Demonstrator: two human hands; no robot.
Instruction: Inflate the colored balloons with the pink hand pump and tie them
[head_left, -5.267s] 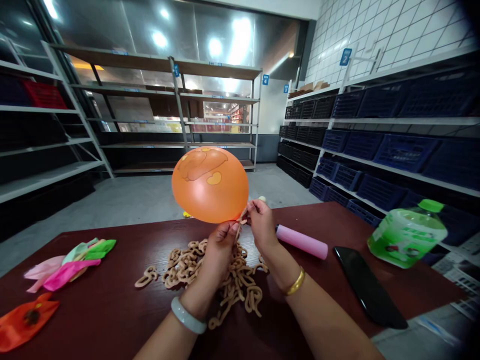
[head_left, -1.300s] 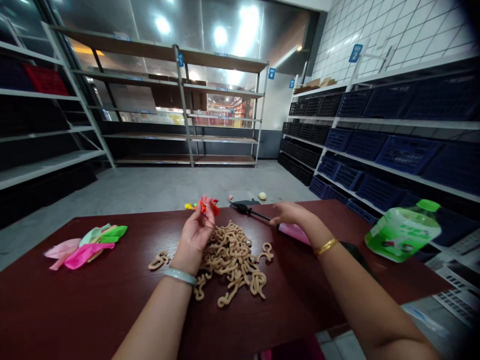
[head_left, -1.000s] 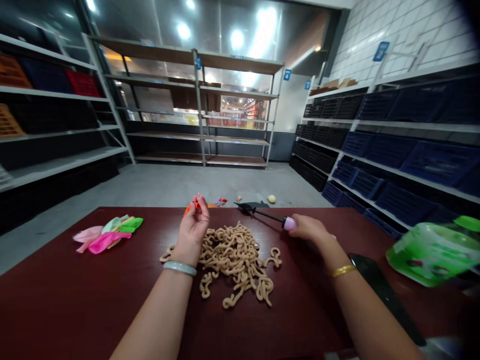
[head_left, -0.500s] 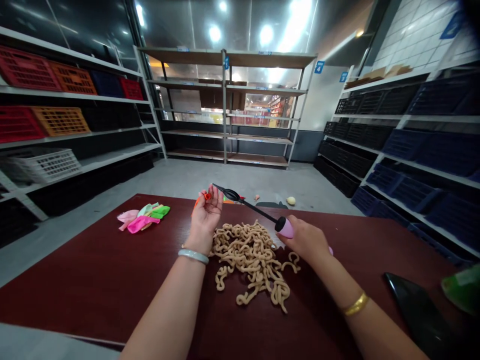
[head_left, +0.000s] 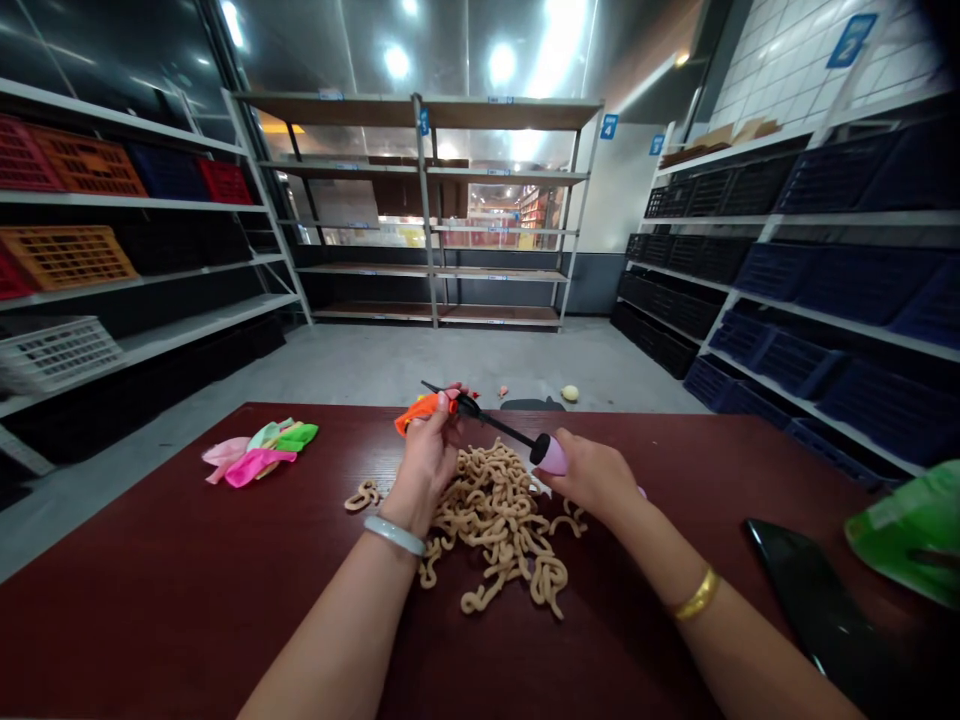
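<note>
My left hand (head_left: pixel 433 445) is closed on a limp orange balloon (head_left: pixel 416 411), with the fingers at the tool's black front part. My right hand (head_left: pixel 596 474) grips the lilac handle of a long black-shafted tool (head_left: pixel 511 430), whose thin point sticks out to the left past my left fingers. Whether the balloon's mouth is around the tool or beside it, I cannot tell. Below both hands a heap of tan, curly strands (head_left: pixel 499 510) lies on the table, a few of them loose at its sides. Limp pink and green balloons (head_left: pixel 259 452) lie to the left.
The dark red table (head_left: pixel 225 600) spans the front. At right lie a black phone (head_left: pixel 810 590) and a green package (head_left: pixel 911 530). A pale round object (head_left: pixel 570 393) is on the floor beyond. Metal racks (head_left: pixel 429 200) stand behind; racks with crates (head_left: pixel 71 255) flank both sides.
My left hand, palm up with its fingers spread half a second ago, has turned and closed around the orange balloon and the tool's front. The camera view has shifted to the right.
</note>
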